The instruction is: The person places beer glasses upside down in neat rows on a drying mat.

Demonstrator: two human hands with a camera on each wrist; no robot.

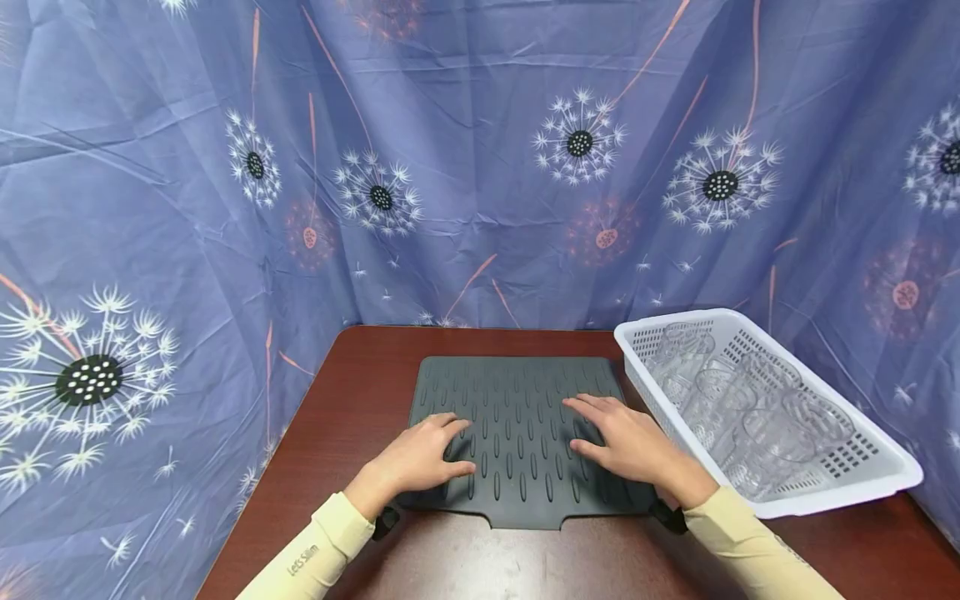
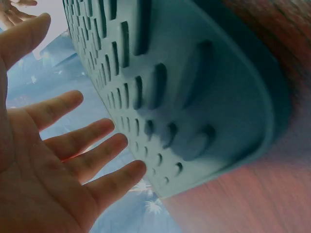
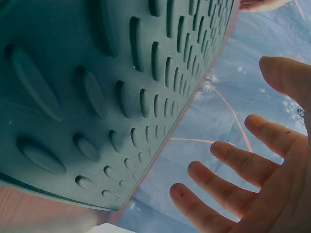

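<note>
A dark grey-green mat [image 1: 517, 433] with rows of raised oval ridges lies flat on the brown table. Over its left part hovers my left hand [image 1: 423, 454], fingers spread and relaxed, holding nothing. My right hand [image 1: 626, 437] is likewise over the right part, palm down with loose fingers. In the left wrist view, the fingers of the left hand [image 2: 63, 160] stand apart from the ridged mat [image 2: 228, 97]. The right wrist view has the right hand [image 3: 257, 170] spread beside the mat [image 3: 73, 111], also holding nothing.
At the right of the table [image 1: 330, 400] stands a white perforated basket [image 1: 892, 475]. Several clear, transparent cup-like pieces [image 1: 780, 417] lie in it. A blue curtain [image 1: 465, 167] with dandelion prints hangs behind and around the table.
</note>
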